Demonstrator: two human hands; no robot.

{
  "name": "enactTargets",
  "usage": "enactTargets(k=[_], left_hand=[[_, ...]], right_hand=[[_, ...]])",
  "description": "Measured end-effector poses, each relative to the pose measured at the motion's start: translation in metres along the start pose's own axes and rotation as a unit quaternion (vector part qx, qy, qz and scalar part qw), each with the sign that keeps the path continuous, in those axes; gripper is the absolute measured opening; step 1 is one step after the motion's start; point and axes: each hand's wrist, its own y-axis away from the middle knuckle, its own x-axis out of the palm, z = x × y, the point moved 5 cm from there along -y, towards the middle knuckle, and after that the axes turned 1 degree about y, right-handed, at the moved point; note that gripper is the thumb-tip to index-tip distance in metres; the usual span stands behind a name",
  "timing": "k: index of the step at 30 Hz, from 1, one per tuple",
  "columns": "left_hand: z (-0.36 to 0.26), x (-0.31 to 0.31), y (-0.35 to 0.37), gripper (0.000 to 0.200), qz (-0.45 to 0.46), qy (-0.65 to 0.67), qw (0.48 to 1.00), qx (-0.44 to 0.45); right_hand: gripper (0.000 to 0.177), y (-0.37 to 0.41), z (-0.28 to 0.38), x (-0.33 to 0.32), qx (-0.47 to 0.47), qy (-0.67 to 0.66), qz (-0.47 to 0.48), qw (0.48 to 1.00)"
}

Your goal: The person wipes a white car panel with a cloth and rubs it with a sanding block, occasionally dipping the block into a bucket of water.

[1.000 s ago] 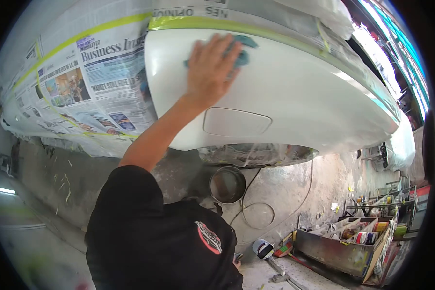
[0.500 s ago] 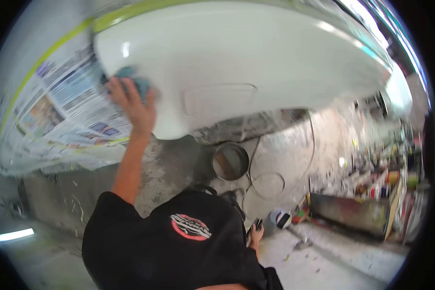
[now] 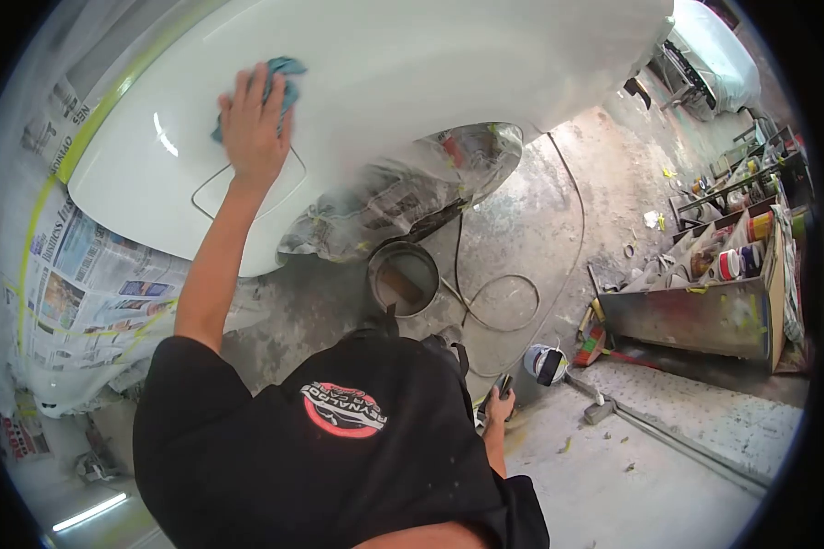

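My left hand (image 3: 254, 137) presses a crumpled blue cloth (image 3: 288, 67) against a glossy white car body panel (image 3: 375, 55), its fingers spread over the fabric. Just beneath the wrist is the outline of a fuel flap (image 3: 209, 194), partly covered by my forearm. Down by my side, my right hand (image 3: 497, 409) is closed around a dark handheld object (image 3: 505, 386); its kind is too small to make out. Newspaper masking (image 3: 87, 265) edged with yellow-green tape borders the panel on the left, and more masking (image 3: 384, 206) fills the wheel arch.
On the floor below the wheel arch stands a round dark tub (image 3: 373, 279) with a brownish block inside. A looped hose (image 3: 533, 297) lies beside it. At right are a wooden bin (image 3: 687, 322) of tins and a white bucket (image 3: 536, 361).
My left hand and the cloth have slid from the panel's left edge rightward to above the fuel flap. The view has shifted, while my right hand stays low with the dark object.
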Motion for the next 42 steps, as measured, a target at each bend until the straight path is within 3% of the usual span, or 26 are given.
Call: enactTargets(k=[3, 6, 11, 13, 15, 18, 21, 27, 29, 32, 35, 38, 40, 41, 42], left_hand=[[-0.038, 0.021, -0.029, 0.059, 0.033, 0.023, 0.998, 0.043], [-0.073, 0.041, -0.053, 0.058, 0.062, 0.040, 0.994, 0.086], [-0.131, 0.093, -0.086, 0.045, 0.084, 0.042, 0.981, 0.167], [-0.161, 0.118, -0.093, 0.041, 0.073, 0.096, 0.974, 0.192], [-0.198, 0.149, -0.089, 0.040, 0.077, 0.134, 0.962, 0.224], [-0.224, 0.182, -0.073, 0.038, 0.090, 0.098, 0.949, 0.285], [-0.227, 0.176, -0.058, 0.037, 0.078, 0.053, 0.943, 0.320], [-0.163, 0.137, 0.042, 0.042, 0.161, 0.045, 0.924, 0.343], [-0.128, 0.104, 0.078, 0.053, 0.191, 0.019, 0.926, 0.325], [-0.087, 0.050, 0.112, 0.052, 0.247, 0.027, 0.952, 0.181], [-0.045, 0.015, 0.115, 0.073, 0.265, -0.159, 0.942, 0.134], [0.010, -0.015, 0.098, 0.075, 0.154, -0.066, 0.985, -0.049], [0.049, -0.035, 0.109, 0.077, 0.100, -0.080, 0.971, -0.203], [0.067, -0.042, 0.125, 0.079, 0.075, -0.122, 0.961, -0.237], [0.083, -0.052, 0.149, 0.079, 0.037, -0.082, 0.957, -0.274]], right_hand=[[0.078, -0.021, -0.030, 0.001, 0.058, -0.034, 0.026, 0.997], [0.076, -0.021, -0.012, -0.025, 0.088, -0.012, 0.035, 0.995], [0.075, -0.050, -0.021, -0.047, 0.065, -0.045, 0.010, 0.997], [0.077, -0.072, -0.061, -0.047, 0.050, -0.120, 0.015, 0.991], [0.077, -0.048, -0.052, -0.070, 0.037, -0.120, -0.032, 0.992], [0.076, -0.022, -0.062, -0.093, 0.040, -0.010, 0.019, 0.999], [0.075, -0.015, -0.069, -0.100, 0.061, 0.012, 0.060, 0.996], [0.075, -0.037, -0.059, -0.116, 0.050, 0.030, 0.100, 0.993], [0.075, -0.051, -0.052, -0.122, 0.040, 0.034, 0.103, 0.993], [0.074, -0.078, -0.033, -0.128, 0.018, 0.035, 0.108, 0.993], [0.074, -0.114, 0.001, -0.132, -0.017, 0.022, 0.107, 0.994], [0.073, -0.173, 0.045, -0.129, -0.095, 0.074, 0.100, 0.988], [0.074, -0.209, 0.081, -0.113, -0.116, -0.016, 0.103, 0.988], [0.074, -0.231, 0.080, -0.101, -0.150, -0.043, 0.087, 0.984], [0.073, -0.216, 0.097, -0.102, -0.156, -0.069, 0.093, 0.981]])
